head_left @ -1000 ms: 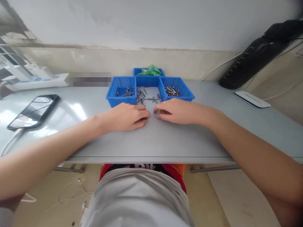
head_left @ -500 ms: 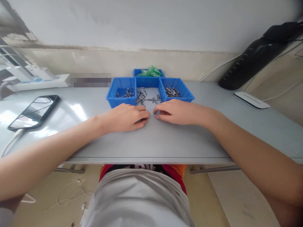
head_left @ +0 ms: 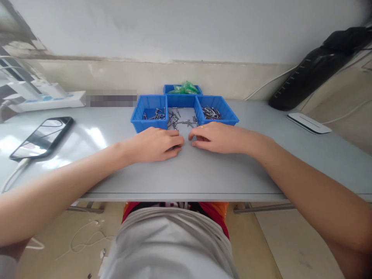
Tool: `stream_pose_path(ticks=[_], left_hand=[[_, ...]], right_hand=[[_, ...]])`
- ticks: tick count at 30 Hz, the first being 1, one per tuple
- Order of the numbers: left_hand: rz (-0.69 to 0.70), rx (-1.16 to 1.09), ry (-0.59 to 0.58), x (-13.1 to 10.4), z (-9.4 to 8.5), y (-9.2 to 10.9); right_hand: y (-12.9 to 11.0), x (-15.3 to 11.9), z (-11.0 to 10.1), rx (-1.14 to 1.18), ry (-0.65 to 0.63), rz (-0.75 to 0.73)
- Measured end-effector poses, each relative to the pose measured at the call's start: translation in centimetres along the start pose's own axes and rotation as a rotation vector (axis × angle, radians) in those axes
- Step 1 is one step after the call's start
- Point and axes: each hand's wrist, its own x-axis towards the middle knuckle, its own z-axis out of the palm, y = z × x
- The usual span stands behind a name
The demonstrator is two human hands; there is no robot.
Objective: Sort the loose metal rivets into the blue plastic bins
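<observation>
My left hand [head_left: 157,144] rests on the grey table [head_left: 188,176] just in front of the left blue bin [head_left: 151,124]. Its fingers are loosely bent, with a gap by the thumb, and nothing shows in them. Facing it, my right hand [head_left: 217,137] lies in front of the right blue bin [head_left: 223,122], fingers slightly curled and apart, also with nothing visible in it. A small space separates the fingertips. Beyond them, several loose metal blind rivets [head_left: 173,121] lie on the table between the bins. More rivets [head_left: 211,112] fill part of the right bin, and fewer rivets [head_left: 158,115] are in the left one.
A third blue bin [head_left: 181,101] at the back holds green plastic packets [head_left: 186,88]. To the left are a phone [head_left: 42,137] with a cable and a power strip [head_left: 58,101]. A black bottle [head_left: 308,73] and a flat white device [head_left: 308,123] stand to the right.
</observation>
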Motion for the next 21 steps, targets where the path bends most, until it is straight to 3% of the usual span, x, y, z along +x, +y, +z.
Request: stream_pose_path(ticks=[21], left_hand=[[0.002, 0.006, 0.005, 0.01, 0.11, -0.09]], right_hand=[[0.16, -0.02, 0.07, 0.003, 0.002, 0.002]])
